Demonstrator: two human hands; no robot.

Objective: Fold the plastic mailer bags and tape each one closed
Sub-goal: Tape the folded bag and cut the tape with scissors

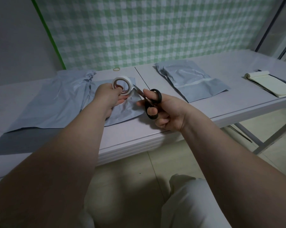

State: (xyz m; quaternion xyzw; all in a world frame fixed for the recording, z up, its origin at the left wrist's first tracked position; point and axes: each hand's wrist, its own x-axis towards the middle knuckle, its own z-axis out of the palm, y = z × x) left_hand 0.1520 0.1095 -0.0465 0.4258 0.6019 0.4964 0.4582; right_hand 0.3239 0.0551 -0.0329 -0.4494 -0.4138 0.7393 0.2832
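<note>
— From the head camera, which bags do we see, and is anything in them?
— A crumpled grey-blue plastic mailer bag [56, 99] at the left, a flat mailer bag [125, 111] under our hands, and an overlapping pile of mailer bags [193, 83] at the right. We cannot tell whether anything is inside them.
— And our hands?
— Our left hand [109, 96] grips the white roll of tape [122, 84] above the flat mailer bag. Our right hand [163, 111] has thumb and fingers through the black-handled scissors [151, 102], blade tips just beside the roll.
— What else is around?
— A yellow rubber band [116, 69] near the green checked wall cloth [155, 30], and a cream notepad [270, 83] far right, well apart from the bags.
— Edges?
— The flat bag's near edge lies close to the front edge of the white table [155, 134]. Bare tabletop shows between that bag and the pile.
</note>
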